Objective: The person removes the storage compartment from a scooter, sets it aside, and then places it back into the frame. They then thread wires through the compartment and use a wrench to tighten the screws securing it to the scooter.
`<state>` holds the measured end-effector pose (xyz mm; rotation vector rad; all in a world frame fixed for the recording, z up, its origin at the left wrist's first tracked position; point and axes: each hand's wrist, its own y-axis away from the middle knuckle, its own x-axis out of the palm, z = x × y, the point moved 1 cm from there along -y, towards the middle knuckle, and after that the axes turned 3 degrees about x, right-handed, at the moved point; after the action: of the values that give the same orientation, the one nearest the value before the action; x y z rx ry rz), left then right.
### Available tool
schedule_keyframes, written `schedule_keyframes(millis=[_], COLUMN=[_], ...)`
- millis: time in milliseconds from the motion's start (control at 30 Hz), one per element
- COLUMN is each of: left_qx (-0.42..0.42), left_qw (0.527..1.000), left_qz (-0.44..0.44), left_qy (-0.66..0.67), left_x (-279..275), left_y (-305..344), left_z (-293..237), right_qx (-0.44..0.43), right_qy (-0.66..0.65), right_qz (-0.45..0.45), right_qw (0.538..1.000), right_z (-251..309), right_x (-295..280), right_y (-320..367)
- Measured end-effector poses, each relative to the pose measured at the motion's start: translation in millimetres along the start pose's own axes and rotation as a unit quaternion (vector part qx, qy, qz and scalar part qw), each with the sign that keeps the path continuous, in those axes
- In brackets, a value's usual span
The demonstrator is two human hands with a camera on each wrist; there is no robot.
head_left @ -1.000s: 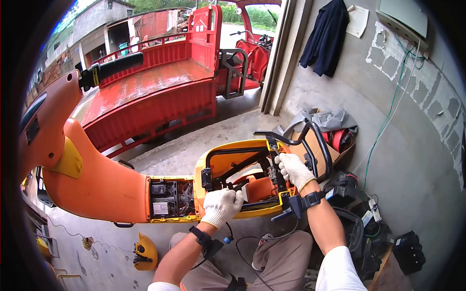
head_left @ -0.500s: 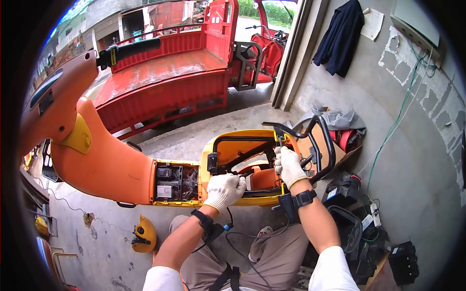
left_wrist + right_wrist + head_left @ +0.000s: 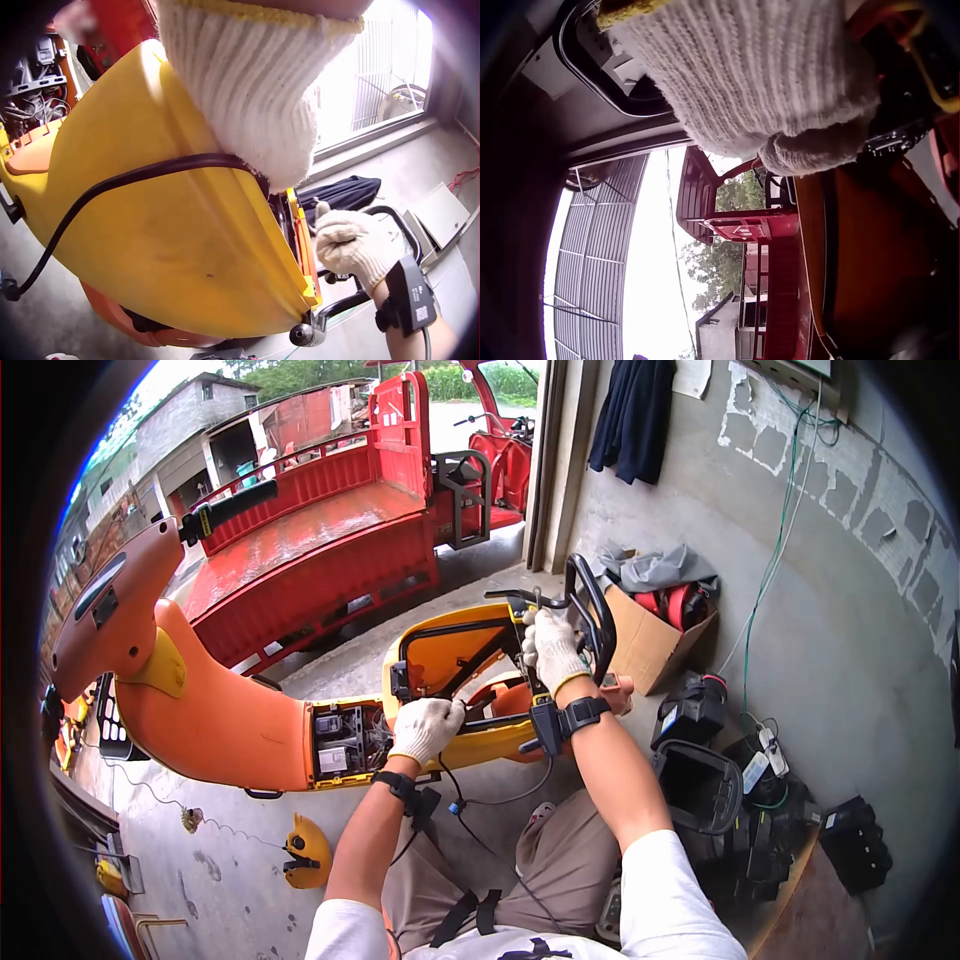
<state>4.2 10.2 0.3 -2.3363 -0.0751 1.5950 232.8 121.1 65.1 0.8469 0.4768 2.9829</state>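
Note:
A yellow body frame (image 3: 480, 745) with an open compartment joins an orange scooter body (image 3: 235, 705). My gloved left hand (image 3: 427, 728) is curled over its near edge, around a black cable (image 3: 127, 176) that comes down the yellow outer side; the fingertips are hidden. At the compartment's right end, beside the black tubular rack (image 3: 603, 625), my gloved right hand (image 3: 553, 647) grips a thin metal tool (image 3: 538, 597), whose upper end shows above the fingers. In the left wrist view the right hand (image 3: 352, 244) has its fingers curled. A blue connector (image 3: 455, 807) hangs below the left hand.
Beyond the scooter stands a red cargo tricycle (image 3: 310, 585). A cardboard box (image 3: 650, 645) sits behind the rack, with a black bin (image 3: 697, 785) and several black parts to the right. A yellow-orange piece (image 3: 307, 852) lies on the floor at left.
The head view has shifted, and the scooter and both hands appear further left. The right hand stays by the rack and the left hand at the compartment's near edge. The blue connector hangs closer below the compartment.

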Motion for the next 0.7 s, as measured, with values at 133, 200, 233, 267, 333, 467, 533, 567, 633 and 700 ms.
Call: schedule_keyframes(millis=[133,200,233,267,333,467,533,567,633,700], left_qx=[0.001,0.000,-0.001,-0.002,-0.001,0.013,0.012,0.005,0.001,0.005], left_qw=[1.000,1.000,1.000,1.000,1.000,1.000,1.000,1.000,1.000,1.000], left_qz=[0.023,0.022,0.022,0.026,0.027,0.013,0.010,0.014,0.012,0.002], left_qy=[0.020,0.007,0.005,0.002,0.003,-0.009,-0.015,-0.014,-0.010,-0.005], left_x=[-4,-4,-4,-5,-6,-5,-5,-5,-4,-3], left_y=[4,3,2,2,3,4,4,3,3,4], left_z=[0,-2,-3,-3,-4,-5,-4,-4,-5,-5], right_qx=[-0.060,0.008,0.017,0.027,-0.004,-0.011,-0.036,-0.047,-0.041,0.020], right_qy=[0.103,0.100,0.136,0.173,0.259,0.335,0.461,0.521,0.577,0.559], right_qz=[0.073,0.106,0.087,0.068,-0.030,-0.058,-0.075,-0.085,-0.079,-0.062], right_qw=[0.990,0.989,0.987,0.982,0.966,0.940,0.884,0.848,0.812,0.827], right_z=[12,10,3,-4,-22,-38,-33,-30,-24,-17], right_x=[-16,-52,-69,-87,-107,-130,-117,-112,-110,-108], right_y=[91,127,138,150,167,147,140,136,128,128])
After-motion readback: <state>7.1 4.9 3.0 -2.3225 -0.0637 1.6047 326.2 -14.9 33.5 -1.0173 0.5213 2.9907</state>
